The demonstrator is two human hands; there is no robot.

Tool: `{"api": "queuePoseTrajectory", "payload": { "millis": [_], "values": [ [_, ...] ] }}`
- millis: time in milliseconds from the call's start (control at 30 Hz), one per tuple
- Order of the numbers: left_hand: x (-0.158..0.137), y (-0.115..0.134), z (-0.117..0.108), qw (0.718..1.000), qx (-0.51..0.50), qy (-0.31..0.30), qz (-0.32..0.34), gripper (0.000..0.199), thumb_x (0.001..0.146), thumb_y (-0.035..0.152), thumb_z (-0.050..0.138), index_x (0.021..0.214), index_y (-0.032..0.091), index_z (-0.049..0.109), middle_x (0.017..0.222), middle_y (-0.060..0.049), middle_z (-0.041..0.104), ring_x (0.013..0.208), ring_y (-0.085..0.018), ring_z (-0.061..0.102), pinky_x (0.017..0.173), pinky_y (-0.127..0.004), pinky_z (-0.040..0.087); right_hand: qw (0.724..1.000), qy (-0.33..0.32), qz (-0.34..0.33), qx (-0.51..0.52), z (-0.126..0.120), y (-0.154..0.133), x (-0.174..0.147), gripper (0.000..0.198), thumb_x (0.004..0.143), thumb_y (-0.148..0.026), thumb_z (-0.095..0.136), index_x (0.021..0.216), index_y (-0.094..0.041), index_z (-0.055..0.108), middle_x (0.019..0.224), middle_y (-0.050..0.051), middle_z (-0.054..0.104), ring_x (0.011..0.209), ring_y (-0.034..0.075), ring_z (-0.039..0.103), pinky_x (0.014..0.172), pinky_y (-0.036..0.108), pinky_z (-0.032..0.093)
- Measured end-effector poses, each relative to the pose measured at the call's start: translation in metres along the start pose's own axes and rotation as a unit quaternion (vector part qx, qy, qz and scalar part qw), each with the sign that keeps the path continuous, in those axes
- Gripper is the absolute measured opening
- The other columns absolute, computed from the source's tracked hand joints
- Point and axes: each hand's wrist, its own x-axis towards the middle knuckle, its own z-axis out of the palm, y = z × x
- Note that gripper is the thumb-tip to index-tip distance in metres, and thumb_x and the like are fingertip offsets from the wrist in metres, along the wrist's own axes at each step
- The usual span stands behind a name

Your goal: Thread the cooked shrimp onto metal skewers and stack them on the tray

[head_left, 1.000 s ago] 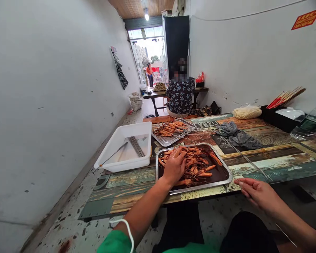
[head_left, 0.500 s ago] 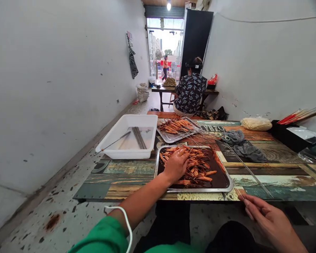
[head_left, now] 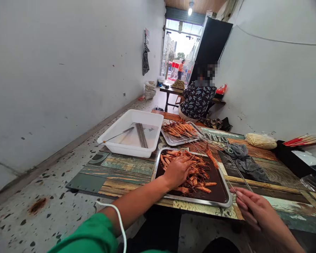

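My left hand (head_left: 177, 173) rests on a pile of long, glossy reddish-brown food pieces (head_left: 198, 172) in dark sauce. Its fingers reach out over the pieces, their tips partly hidden. The pile lies in a shallow metal tray (head_left: 192, 200) at the table's near edge. Beyond the tray's right corner, my right hand (head_left: 249, 205) pinches the end of a thin metal skewer (head_left: 229, 182). The skewer points up and left, toward saucy pieces (head_left: 211, 156) that look threaded on its far end, above the tray's right side.
A white plastic tub (head_left: 129, 151) with several metal skewers (head_left: 141, 135) stands left. Behind, a second metal tray (head_left: 171, 140) holds filled skewers (head_left: 180, 128). Grey cloths (head_left: 249, 165) and a black box (head_left: 289, 154) lie right. A person (head_left: 198, 100) sits at a farther table.
The view has swung left and tilted. My right hand has moved closer to the tray's corner, and the pieces on the skewer stand higher. My left hand stays on the pile.
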Motion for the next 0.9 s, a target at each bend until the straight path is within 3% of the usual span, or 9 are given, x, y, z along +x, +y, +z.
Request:
{"api": "queuePoseTrajectory", "payload": {
  "millis": [133,300,400,500,733,833,900],
  "values": [
    [0.000,-0.001,0.001,1.000,0.003,0.014,-0.002,0.023,0.085,0.018,0.047,0.103,0.015,0.062,0.110,-0.010,0.064,0.106,-0.019,0.057,0.096,-0.036,0.045,0.994,-0.053,-0.071,-0.062,0.021,-0.040,0.058,0.044,0.069,-0.053,0.064,0.091,-0.016,0.058,0.053,-0.010,0.037,0.031,0.000,0.023,0.027,0.014,0.017],
    [0.001,-0.002,0.003,1.000,0.011,0.012,0.002,0.023,0.085,0.018,0.046,0.101,0.015,0.062,0.109,-0.009,0.065,0.105,-0.020,0.058,0.095,-0.035,0.046,0.981,-0.058,-0.097,-0.158,0.054,-0.077,0.146,0.029,0.084,-0.041,0.054,0.094,-0.014,0.057,0.056,-0.008,0.045,0.034,0.002,0.033,0.030,0.015,0.026],
    [0.001,-0.003,0.004,1.000,0.016,0.016,0.000,0.022,0.084,0.017,0.047,0.100,0.015,0.061,0.108,-0.009,0.065,0.105,-0.020,0.058,0.094,-0.035,0.046,0.961,-0.051,-0.102,-0.250,0.075,-0.092,0.190,0.026,0.090,-0.035,0.050,0.103,-0.014,0.057,0.083,0.001,0.061,0.059,0.008,0.056,0.051,0.023,0.048],
    [0.001,-0.002,0.005,1.000,0.015,0.014,-0.003,0.021,0.084,0.017,0.046,0.099,0.015,0.061,0.106,-0.009,0.065,0.103,-0.020,0.058,0.094,-0.035,0.046,0.927,-0.044,-0.118,-0.354,0.093,-0.103,0.219,0.029,0.089,-0.033,0.053,0.112,-0.015,0.056,0.105,0.006,0.061,0.084,0.016,0.061,0.070,0.035,0.053],
    [0.001,-0.002,0.005,1.000,0.008,0.006,-0.011,0.024,0.083,0.017,0.047,0.104,0.016,0.059,0.109,-0.010,0.064,0.106,-0.021,0.057,0.094,-0.038,0.047,0.791,0.025,-0.235,-0.564,0.113,-0.113,0.240,0.030,0.088,-0.032,0.053,0.114,-0.017,0.056,0.117,0.008,0.057,0.098,0.020,0.058,0.082,0.041,0.049],
    [0.001,-0.003,0.005,1.000,0.009,0.006,-0.011,0.023,0.084,0.016,0.046,0.102,0.015,0.060,0.112,-0.011,0.063,0.108,-0.020,0.056,0.096,-0.037,0.046,0.741,0.086,-0.262,-0.612,0.095,-0.114,0.227,0.030,0.089,-0.034,0.052,0.114,-0.018,0.056,0.120,0.009,0.056,0.102,0.021,0.056,0.086,0.043,0.047],
    [0.000,-0.003,0.005,1.000,0.011,0.000,-0.007,0.022,0.085,0.017,0.046,0.101,0.015,0.061,0.111,-0.010,0.064,0.106,-0.020,0.058,0.095,-0.037,0.047,0.720,0.118,-0.253,-0.635,0.067,-0.115,0.212,0.030,0.089,-0.034,0.052,0.113,-0.018,0.057,0.120,0.008,0.056,0.104,0.021,0.055,0.087,0.044,0.046]
  ]
}}
